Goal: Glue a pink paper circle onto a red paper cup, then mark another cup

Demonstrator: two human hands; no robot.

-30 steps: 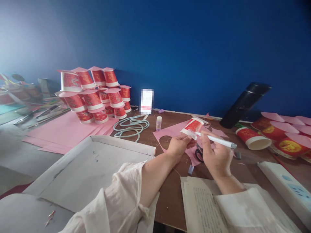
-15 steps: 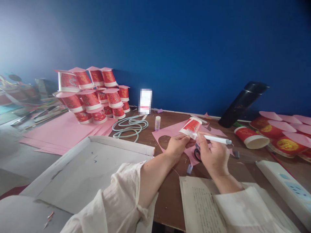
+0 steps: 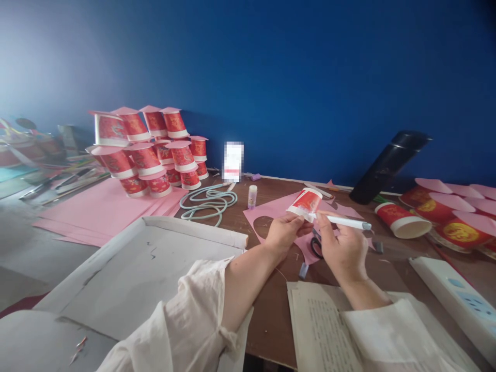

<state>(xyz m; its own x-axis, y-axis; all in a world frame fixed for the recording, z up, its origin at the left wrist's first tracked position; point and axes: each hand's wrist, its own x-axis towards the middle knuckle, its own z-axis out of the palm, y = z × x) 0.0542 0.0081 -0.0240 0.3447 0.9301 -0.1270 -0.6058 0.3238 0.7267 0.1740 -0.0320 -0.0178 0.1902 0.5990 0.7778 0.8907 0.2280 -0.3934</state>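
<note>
Over the middle of the table, my left hand [image 3: 284, 232] pinches the rim of a red paper cup [image 3: 309, 199] with a white band. The cup is tilted, its mouth toward me. My right hand [image 3: 344, 253] is closed around a slim white pen-shaped tool [image 3: 351, 222]; whether it is a pen or a cutter I cannot tell. Its front end meets the cup's rim near my left fingertips. Beneath the hands lie a pink paper sheet [image 3: 258, 211] with cut-out holes and scissors [image 3: 315, 248] with a black handle, partly covered by my right hand.
Pink-topped red cups [image 3: 145, 159] are stacked at left, with more cups [image 3: 459, 232] at right. One cup [image 3: 403, 219] lies on its side. A glue stick [image 3: 252, 197], pale cable [image 3: 209, 201], black flask [image 3: 387, 168], power strip [image 3: 453, 294], printed sheets [image 3: 315, 320] and cardboard tray [image 3: 127, 279] surround the hands.
The whole view has shifted very slightly. Both hands keep their hold on the cup and the white tool, with almost no movement between them.
</note>
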